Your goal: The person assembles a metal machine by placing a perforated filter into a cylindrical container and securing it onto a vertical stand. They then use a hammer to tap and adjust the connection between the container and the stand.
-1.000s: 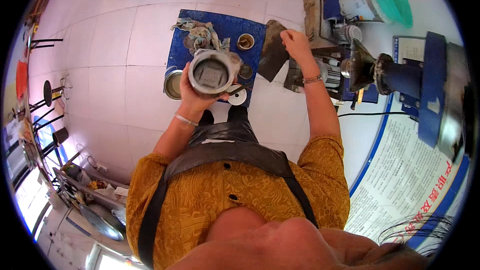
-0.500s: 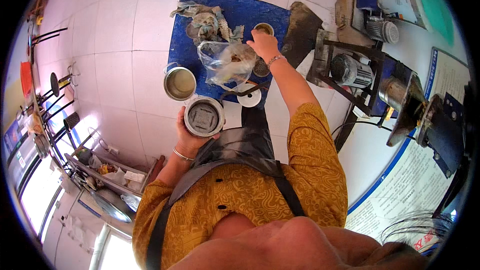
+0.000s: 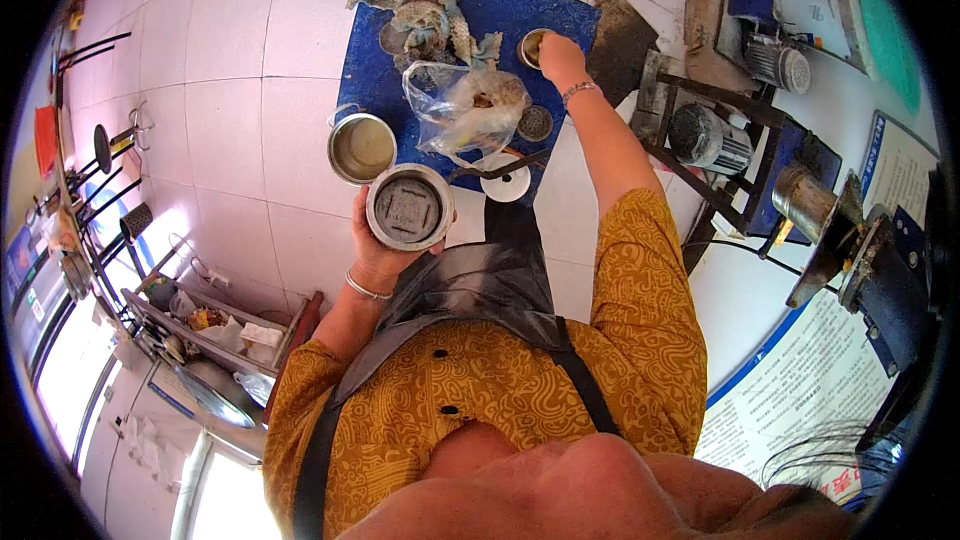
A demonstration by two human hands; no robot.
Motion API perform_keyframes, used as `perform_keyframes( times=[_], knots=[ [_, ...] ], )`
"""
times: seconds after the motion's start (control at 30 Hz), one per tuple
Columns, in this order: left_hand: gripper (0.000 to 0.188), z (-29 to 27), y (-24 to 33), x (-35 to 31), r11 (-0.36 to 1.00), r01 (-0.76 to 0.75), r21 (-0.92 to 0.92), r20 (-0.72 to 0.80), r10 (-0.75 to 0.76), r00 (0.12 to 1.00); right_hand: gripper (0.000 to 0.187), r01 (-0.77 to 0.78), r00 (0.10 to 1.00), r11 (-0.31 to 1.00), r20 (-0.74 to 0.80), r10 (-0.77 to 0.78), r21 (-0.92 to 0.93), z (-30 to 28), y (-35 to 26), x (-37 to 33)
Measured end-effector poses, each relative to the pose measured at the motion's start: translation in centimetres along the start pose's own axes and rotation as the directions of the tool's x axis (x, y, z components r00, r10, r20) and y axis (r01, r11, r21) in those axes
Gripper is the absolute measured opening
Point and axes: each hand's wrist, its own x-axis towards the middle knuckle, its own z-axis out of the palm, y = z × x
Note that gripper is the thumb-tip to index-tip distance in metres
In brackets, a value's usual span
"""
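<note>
My left hand (image 3: 374, 258) is wrapped round the side of a round metal pot (image 3: 410, 208), held up before my apron. The pot's face shows a grey surface with slots set in a square. On the blue table, my right hand (image 3: 562, 58) reaches with bent fingers into a small round tin (image 3: 527, 43); the fingertips are partly hidden, and what they grip cannot be made out. Beside the held pot stands a deep metal pot (image 3: 362, 148) with a wire handle. A clear plastic bag (image 3: 465, 112) lies nearer me than the tin, with a perforated disc (image 3: 535, 123) next to it.
A crumpled dirty cloth (image 3: 425, 25) covers part of the blue table (image 3: 540, 0). A white disc (image 3: 505, 183) and a dark bar lie at its near edge. To the right stand a motor (image 3: 708, 137) in a metal frame and a metal machine (image 3: 815, 215).
My right hand has shifted right and bent its fingers into the tin. The perforated disc shows more fully. My left hand still holds the pot.
</note>
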Motion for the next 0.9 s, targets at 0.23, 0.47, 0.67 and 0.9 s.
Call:
perform_keyframes(
  times=[0.23, 0.47, 0.67, 0.9],
  knots=[
    [0.062, -0.6, 0.7, 0.5, 1.000, -0.011, -0.020, -0.062, 0.010, 0.998, 0.021, -0.099, 0.993, 0.994, 0.052, 0.102, -0.050, -2.9, 0.1, -2.0],
    [0.056, 0.0, 1.7, 1.7, 1.000, -0.019, -0.009, -0.070, 0.019, 0.997, 0.029, -0.147, 0.987, 0.663, 0.157, 0.045, 0.734, -14.0, -1.8, -13.7],
    [0.053, 1.6, 1.8, 2.3, 0.988, 0.135, -0.069, 0.114, -0.127, 0.985, 0.031, -0.028, 0.889, 0.632, 0.308, -0.338, 0.775, -19.1, -9.2, -23.5],
    [0.054, 4.0, 1.6, 0.7, 0.981, 0.194, 0.001, 0.018, -0.194, 0.981, 0.021, 0.668, 0.737, 0.743, 0.176, -0.653, -0.040, -20.9, -16.4, -25.1]
  ],
)
